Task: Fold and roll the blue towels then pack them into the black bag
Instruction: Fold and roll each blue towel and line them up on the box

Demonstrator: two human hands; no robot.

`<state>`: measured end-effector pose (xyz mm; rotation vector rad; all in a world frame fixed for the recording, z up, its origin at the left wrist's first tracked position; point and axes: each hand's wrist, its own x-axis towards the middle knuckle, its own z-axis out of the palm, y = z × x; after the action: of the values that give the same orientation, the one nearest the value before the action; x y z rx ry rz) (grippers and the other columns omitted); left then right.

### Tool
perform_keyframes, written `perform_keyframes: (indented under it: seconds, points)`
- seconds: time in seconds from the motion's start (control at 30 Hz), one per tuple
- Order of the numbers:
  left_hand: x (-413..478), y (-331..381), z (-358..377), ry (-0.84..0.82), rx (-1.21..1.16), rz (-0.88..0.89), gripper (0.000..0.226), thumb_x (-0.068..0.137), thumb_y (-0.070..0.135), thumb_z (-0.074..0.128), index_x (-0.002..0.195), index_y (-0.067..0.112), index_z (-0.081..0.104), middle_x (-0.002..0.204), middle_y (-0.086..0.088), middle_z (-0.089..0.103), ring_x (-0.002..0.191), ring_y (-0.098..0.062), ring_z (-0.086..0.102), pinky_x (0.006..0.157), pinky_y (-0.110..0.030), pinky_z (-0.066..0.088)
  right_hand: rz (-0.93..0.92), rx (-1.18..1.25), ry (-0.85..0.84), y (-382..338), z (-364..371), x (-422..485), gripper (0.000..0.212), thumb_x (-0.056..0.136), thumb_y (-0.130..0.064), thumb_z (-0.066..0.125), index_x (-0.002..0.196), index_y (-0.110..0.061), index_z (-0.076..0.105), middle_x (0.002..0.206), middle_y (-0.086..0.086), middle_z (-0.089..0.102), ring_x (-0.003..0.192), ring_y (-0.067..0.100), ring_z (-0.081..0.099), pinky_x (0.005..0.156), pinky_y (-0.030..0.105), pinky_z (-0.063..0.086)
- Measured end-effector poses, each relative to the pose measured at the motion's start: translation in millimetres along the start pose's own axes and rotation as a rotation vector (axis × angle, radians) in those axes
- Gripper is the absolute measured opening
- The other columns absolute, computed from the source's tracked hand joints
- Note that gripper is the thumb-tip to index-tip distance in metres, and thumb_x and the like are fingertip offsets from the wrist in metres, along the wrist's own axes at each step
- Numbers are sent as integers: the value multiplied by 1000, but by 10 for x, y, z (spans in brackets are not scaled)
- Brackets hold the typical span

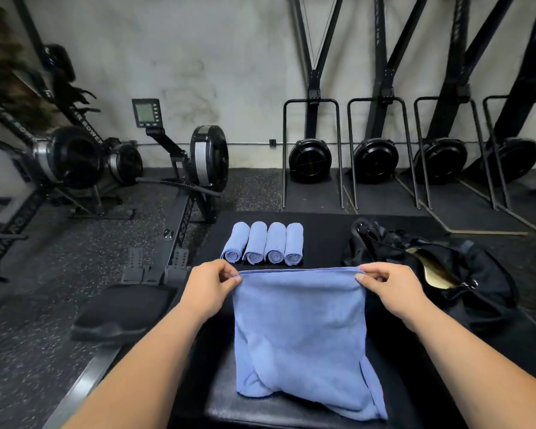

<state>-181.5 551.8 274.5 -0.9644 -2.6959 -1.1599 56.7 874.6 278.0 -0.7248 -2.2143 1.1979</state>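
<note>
Over at the black surface [322,239], the person's pinching the blue towel [300,329] by its top corners, with left hand [212,287] and right hand [390,287] each clamped on one, and the bottom's bunching up where it's touching down; fold that crumple in and I'm betting the roll's coming out lumpy, not matching the four rolled towels [262,243] sitting in a row behind; black bag [446,267] is lying open just off to the right.

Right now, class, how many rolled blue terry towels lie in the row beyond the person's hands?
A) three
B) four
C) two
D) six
B: four rolled blue terry towels lie side by side on the black padded surface, beyond the unrolled blue towel that the left hand and right hand pinch.
</note>
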Motion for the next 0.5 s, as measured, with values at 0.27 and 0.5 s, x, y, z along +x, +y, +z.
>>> perform_keyframes:
  seconds: [0.27, 0.5]
  points:
    - [-90, 632, -674, 109, -161, 46, 11, 89, 18, 82, 83, 22, 73, 80, 9, 76, 75, -6, 70, 69, -17, 50, -120, -57, 72, -655, -460, -84, 8, 86, -36, 85, 89, -30, 81, 79, -13, 78, 83, 10, 74, 81, 31, 54]
    - [-136, 1022, -1126, 131, -134, 144, 16, 91, 22, 82, 103, 30, 77, 83, 16, 77, 79, 3, 68, 72, -7, 43, -234, -43, 180, -1140, -818, -211, 6, 87, -31, 85, 92, -30, 81, 78, -9, 77, 78, 12, 71, 79, 31, 54]
